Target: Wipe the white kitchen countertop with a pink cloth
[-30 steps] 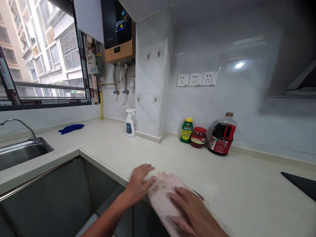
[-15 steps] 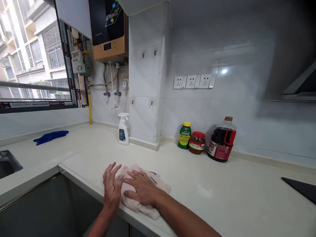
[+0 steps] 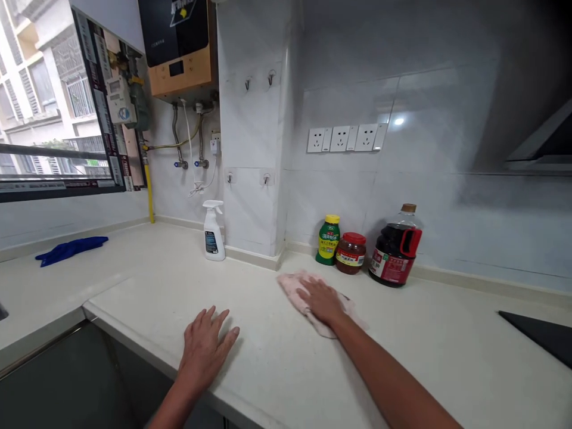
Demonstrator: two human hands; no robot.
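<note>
My right hand lies flat on a pale pink cloth, pressing it against the white countertop. Its fingers are stretched out over the cloth, which is spread out with a few creases. Close to the counter's front edge is my left hand, fingers spread and holding nothing. Behind the cloth stand a green squeeze bottle with a yellow cap, a red-lidded jar and a large dark sauce bottle with a red handle.
A white spray bottle stands by the wall pillar. Blue gloves or a blue cloth lie on the left counter. At the right is a flat black panel. A water heater hangs above the counter.
My right hand has slid the cloth away from me and to the right, toward the jar. The cloth is now more spread out. My left hand has come away from it, palm turned down.
</note>
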